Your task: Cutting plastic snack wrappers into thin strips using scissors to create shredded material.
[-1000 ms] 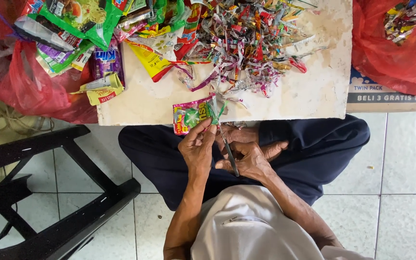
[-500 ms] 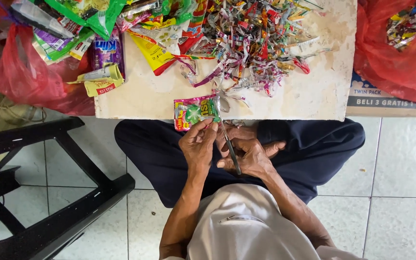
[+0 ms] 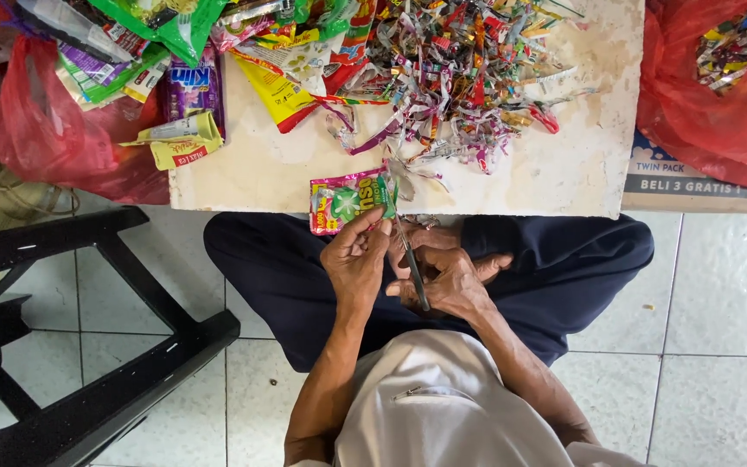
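My left hand (image 3: 356, 259) pinches the lower edge of a green and red foil sachet (image 3: 349, 201) that lies half over the near edge of a low white board (image 3: 555, 173). My right hand (image 3: 450, 278) grips a pair of scissors (image 3: 408, 252) whose blades point up at the sachet's right side. Both hands rest above my dark trousers (image 3: 564, 259). A thin silvery strip (image 3: 404, 173) curls off the sachet just above the blades.
A heap of cut foil strips (image 3: 469, 69) covers the board's far half. Several flattened snack wrappers (image 3: 218, 60) lie at its left. Red plastic bags sit at the left (image 3: 36, 130) and right (image 3: 719, 95). A black plastic stool frame (image 3: 88, 363) stands on the tiled floor.
The view has shifted slightly. My hands stay together at the sachet, and the scissors have cut a little further along its edge.
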